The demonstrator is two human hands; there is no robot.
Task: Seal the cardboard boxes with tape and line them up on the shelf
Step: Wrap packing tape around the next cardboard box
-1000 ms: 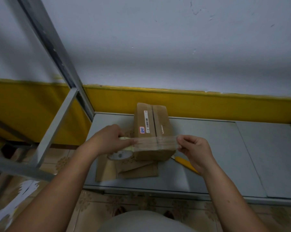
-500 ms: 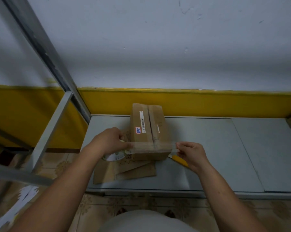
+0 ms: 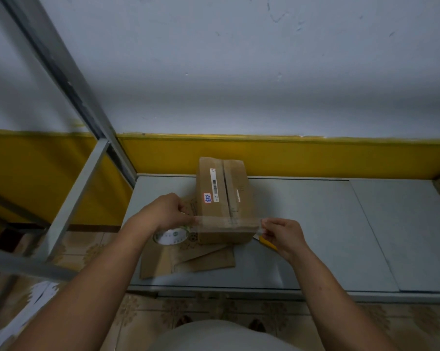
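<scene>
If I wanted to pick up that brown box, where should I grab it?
The cardboard box lies flat on the shelf, long and narrow, so its two long side walls are close together. Probably take it by those, coming down from above, and stay behind the tape strip stretched across its near end.

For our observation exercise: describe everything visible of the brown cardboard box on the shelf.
The brown cardboard box is oblong and lies flat on the grey metal shelf. Its top flaps are closed, their seam running lengthwise. The left flap bears a white barcode label and a small red-edged sticker. A strip of clear tape stretches across its near end, pinched by the left hand and right hand. Flattened cardboard pieces lie at its near left corner.
</scene>
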